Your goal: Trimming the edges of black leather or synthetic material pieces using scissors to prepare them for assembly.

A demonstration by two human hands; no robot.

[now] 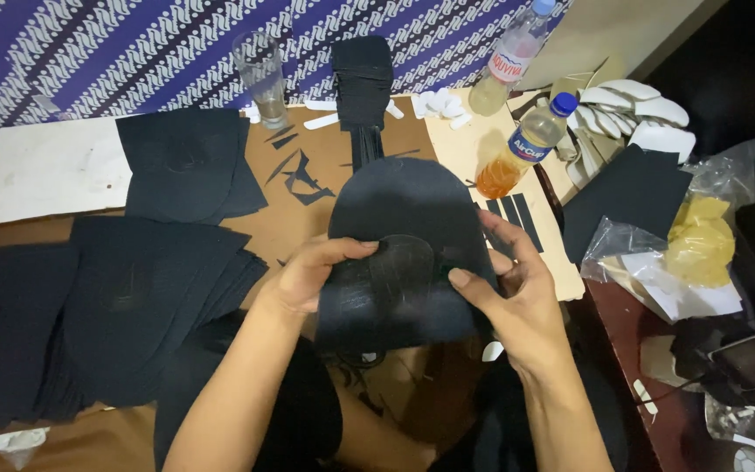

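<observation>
Two hands share one dark rounded cloth panel [408, 253]: my left hand [308, 275] and right hand [504, 293] each close their grip on its edges, thumbs pressing on top, above the worktop [325, 218], with stacked dark sheets [124, 297] left of it.

A stack of fabric pieces [107, 306] lies at the counter's [308, 227] left edge. A glass [261, 77] stands at the far edge; two bottles [517, 144] lie toward the far right corner, plastic bags [701, 236] by the right edge.
</observation>
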